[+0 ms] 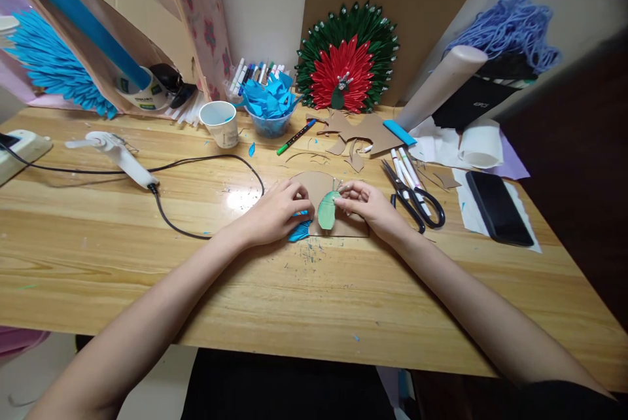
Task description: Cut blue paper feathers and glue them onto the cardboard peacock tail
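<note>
A rounded piece of brown cardboard [310, 179] lies on the table between my hands. My right hand [367, 205] pinches a green paper cut-out [326, 212], shaped like a small bird's body with thin stalks at its top, and holds it over the cardboard. At the cardboard's left side, my left hand [283, 210] has its fingers curled down onto blue pleated paper [300, 230]. The fingertips of that hand are partly hidden. Black-handled scissors [412, 197] lie just right of my right hand.
A white glue gun [118, 157] with a looping black cable rests at the left. Behind stand a paper cup [219, 124], a bowl of blue paper pieces [271, 120] and a red-and-green peacock craft [346, 60]. Cardboard scraps [366, 132], markers [405, 168] and a phone [499, 207] lie to the right.
</note>
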Demonstrator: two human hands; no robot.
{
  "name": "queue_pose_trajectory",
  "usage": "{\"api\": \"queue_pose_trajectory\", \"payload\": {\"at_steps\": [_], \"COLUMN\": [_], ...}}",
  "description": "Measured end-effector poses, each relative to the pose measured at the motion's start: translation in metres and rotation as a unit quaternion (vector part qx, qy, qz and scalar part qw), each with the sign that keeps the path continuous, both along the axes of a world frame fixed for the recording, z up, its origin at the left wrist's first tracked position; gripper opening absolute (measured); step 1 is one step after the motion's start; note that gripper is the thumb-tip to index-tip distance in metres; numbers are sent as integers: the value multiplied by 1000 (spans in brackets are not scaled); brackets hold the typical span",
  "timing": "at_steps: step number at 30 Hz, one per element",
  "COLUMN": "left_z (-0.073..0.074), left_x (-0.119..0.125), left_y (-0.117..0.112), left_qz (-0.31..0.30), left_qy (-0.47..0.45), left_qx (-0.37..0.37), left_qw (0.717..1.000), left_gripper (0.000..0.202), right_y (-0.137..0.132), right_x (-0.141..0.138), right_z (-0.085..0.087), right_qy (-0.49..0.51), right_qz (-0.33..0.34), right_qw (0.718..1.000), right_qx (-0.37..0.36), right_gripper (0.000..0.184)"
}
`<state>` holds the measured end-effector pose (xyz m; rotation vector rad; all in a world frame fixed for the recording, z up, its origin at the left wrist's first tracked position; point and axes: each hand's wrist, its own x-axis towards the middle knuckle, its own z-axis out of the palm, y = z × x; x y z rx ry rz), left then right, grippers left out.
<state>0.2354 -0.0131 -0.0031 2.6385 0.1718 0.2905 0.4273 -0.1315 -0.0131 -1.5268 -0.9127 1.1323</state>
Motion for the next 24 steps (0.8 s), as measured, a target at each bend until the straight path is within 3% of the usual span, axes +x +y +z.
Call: {"api": "queue_pose_trajectory", "payload": {"at_steps": [10,17,24], "left_z": [-4,-5,-8], "left_x": [-5,-5,-6], "left_y": [4,4,6], "left_qz": [31,42,124], "left_qy": [-34,-38,-56], "left_qx": [-91,-89,-97], "left_qw": [995,994,986], "left_gripper": [17,18,16], "right_y": [1,1,2], "right_x": [-1,-5,-15], "right_z": [-4,-6,-7], "right_qy": [2,-39,-85], "right_qz": [4,33,6], "right_qw": [1000,999,996], "right_qx": [-1,1,10], "right_gripper": [35,32,31]}}
